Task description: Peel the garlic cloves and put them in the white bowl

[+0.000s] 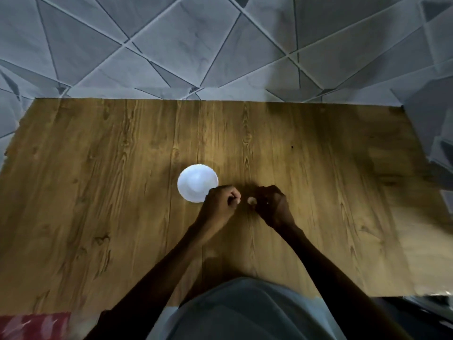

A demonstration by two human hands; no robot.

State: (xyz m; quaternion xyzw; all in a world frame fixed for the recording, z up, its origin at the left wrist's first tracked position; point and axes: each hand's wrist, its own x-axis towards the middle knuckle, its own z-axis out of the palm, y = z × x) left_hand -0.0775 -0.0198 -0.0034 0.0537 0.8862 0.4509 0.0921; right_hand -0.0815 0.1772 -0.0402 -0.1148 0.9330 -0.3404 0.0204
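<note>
A small white bowl [196, 181] stands on the wooden table [122, 192], just left of centre; glare hides its inside. My left hand [221, 202] sits curled against the bowl's near right rim, its fingertips pinching something small and pale that I cannot make out. My right hand [272, 204] is a short gap to the right, fingers curled, pinching a pale garlic clove [251, 200] at its left edge. Both hands hover low over the tabletop.
The table's far edge meets a grey tiled floor [220, 45] with a diagonal pattern. A red patterned cloth [31, 325] shows at the bottom left corner. My grey-clothed lap [245, 310] fills the bottom centre.
</note>
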